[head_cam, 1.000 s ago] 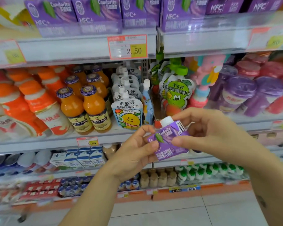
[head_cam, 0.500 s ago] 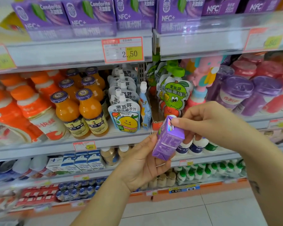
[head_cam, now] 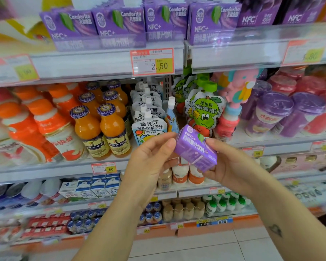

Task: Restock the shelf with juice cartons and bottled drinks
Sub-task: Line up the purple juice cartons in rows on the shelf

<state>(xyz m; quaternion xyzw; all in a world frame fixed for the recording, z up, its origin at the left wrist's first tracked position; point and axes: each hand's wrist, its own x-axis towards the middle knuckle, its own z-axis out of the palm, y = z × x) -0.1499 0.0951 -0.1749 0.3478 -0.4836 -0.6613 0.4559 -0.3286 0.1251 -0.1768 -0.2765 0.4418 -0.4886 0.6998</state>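
A small purple juice carton point(head_cam: 195, 147) lies tilted in front of the middle shelf, its printed face up. My right hand point(head_cam: 231, 166) grips it from below and from the right, fingers curled under it and thumb on its near top edge. My left hand point(head_cam: 151, 162) is beside the carton's left end, with relaxed fingertips touching that end. A row of matching purple cartons point(head_cam: 120, 25) stands on the top shelf point(head_cam: 102, 63), above the 2.50 price tag point(head_cam: 152, 62).
Orange juice bottles point(head_cam: 100, 129), white spout pouches point(head_cam: 149, 127) and green pouches point(head_cam: 203, 110) fill the middle shelf behind my hands. Purple and red cups point(head_cam: 271, 113) sit to the right. Lower shelves hold milk cartons point(head_cam: 94, 189) and small bottles point(head_cam: 222, 204). Tiled floor point(head_cam: 196, 247) lies below.
The carton has turned from standing on end to lying tilted, and has passed from my left palm into my right hand. Both hands have risen a little towards the shelf.
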